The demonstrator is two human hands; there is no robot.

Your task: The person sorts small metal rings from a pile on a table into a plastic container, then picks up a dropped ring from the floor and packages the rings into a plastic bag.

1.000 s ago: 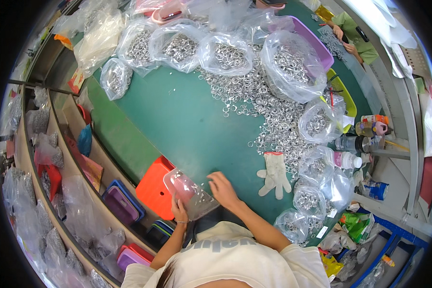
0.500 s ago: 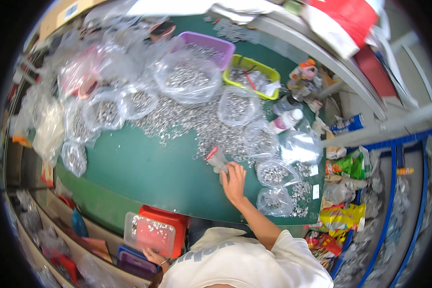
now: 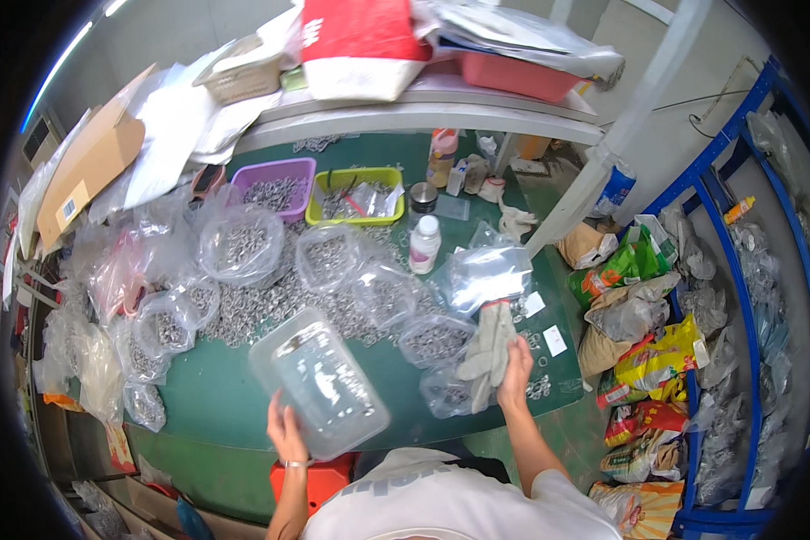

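My left hand [image 3: 285, 434] grips the near left edge of a clear plastic tray [image 3: 355, 432], raised over the table's front part. Small shiny metal pieces [image 3: 333, 382] lie inside it. My right hand [image 3: 516, 373] is closed on a grey work glove [image 3: 488, 357], which hangs limp above clear bags of metal parts at the right. Beneath the glove an open bag of metal rings [image 3: 445, 391] is partly covered. A wide heap of small metal rings [image 3: 243, 319] spreads behind the tray.
Several open bags of parts, such as one bag [image 3: 241, 247], ring the heap. Behind stand a purple bin [image 3: 301, 171], a yellow-green bin [image 3: 355, 219] and a white bottle [image 3: 425, 245]. A blue shelf rack [image 3: 715, 247] rises at the right. A red container [image 3: 328, 481] sits below the table edge.
My left hand has lifted the tray from the red container to above the table. My right hand has moved right with the glove. The view has swung up and right.
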